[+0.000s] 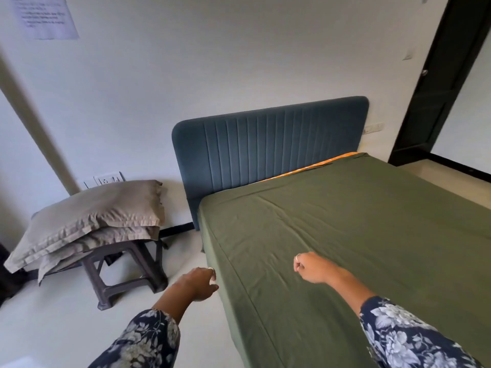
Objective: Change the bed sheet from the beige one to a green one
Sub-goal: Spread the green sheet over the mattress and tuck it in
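A green sheet (358,224) covers the top of the bed and hangs down its near side. An orange strip of mattress (318,166) shows along the headboard end. My left hand (198,284) is beside the bed's near edge, fingers loosely curled, and whether it touches the sheet's side is unclear. My right hand (310,266) hovers over the sheet in a loose fist with nothing visible in it. No beige sheet is visible on the bed.
A blue padded headboard (265,144) stands against the white wall. Two beige pillows (90,221) lie stacked on a dark plastic stool (127,272) left of the bed. A dark door frame (435,83) is at the right. Pale floor lies between stool and bed.
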